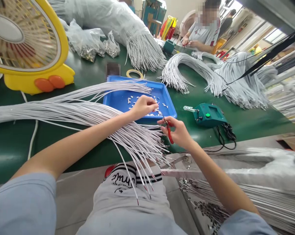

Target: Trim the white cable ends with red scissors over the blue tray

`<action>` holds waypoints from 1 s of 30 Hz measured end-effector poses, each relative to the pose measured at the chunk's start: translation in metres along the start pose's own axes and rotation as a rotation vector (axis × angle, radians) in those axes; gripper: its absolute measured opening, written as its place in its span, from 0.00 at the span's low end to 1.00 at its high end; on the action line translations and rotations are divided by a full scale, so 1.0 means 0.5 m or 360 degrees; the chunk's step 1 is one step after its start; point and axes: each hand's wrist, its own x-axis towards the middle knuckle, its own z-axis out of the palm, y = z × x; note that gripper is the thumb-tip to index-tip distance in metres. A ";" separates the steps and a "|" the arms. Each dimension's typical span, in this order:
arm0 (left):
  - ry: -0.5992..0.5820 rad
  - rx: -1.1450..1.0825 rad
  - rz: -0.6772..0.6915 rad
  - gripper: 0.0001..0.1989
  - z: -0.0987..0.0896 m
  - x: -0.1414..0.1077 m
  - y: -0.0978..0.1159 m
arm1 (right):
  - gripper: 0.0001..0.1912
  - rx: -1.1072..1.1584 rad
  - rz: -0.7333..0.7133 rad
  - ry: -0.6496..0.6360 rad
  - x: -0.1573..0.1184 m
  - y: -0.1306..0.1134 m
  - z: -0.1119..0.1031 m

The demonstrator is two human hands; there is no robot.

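Note:
Over the blue tray [170, 103], my left hand [144, 107] is closed in a pinch. A thin reddish wire tip shows at its fingertips, apparently the end of a white cable. Red-handled scissors [169, 131] sit in my right hand [180, 132], just right of and below the left, with the blades pointing up toward the pinched tip. Whether the blades touch it I cannot tell. Small white pieces [159, 112] lie scattered in the tray. A thick bundle of white cables [108, 119] runs under my left forearm, its stripped ends hanging over the table edge.
A yellow fan [64, 73] stands at the left. Right of the tray is a green device [208, 115] with a black cord. Behind lie a tape roll [134, 74], bags of metal parts [87, 52] and more cable bundles [147, 49]. A co-worker [203, 36] is across the table.

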 end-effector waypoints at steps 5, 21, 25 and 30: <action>0.0214 -0.0156 -0.0097 0.08 -0.018 0.015 0.004 | 0.10 -0.0478 -0.0167 -0.0221 0.036 -0.020 -0.003; -0.0003 0.0447 -0.0176 0.09 0.008 -0.008 0.020 | 0.09 -0.0001 -0.0233 -0.0502 -0.108 -0.086 0.051; 0.0021 0.0663 -0.0064 0.08 0.018 -0.018 0.016 | 0.11 -0.0139 -0.0114 -0.0464 -0.105 -0.048 -0.008; 0.0082 0.0642 -0.0046 0.08 0.021 -0.019 0.003 | 0.23 -0.0332 0.0374 0.0052 -0.087 0.045 -0.078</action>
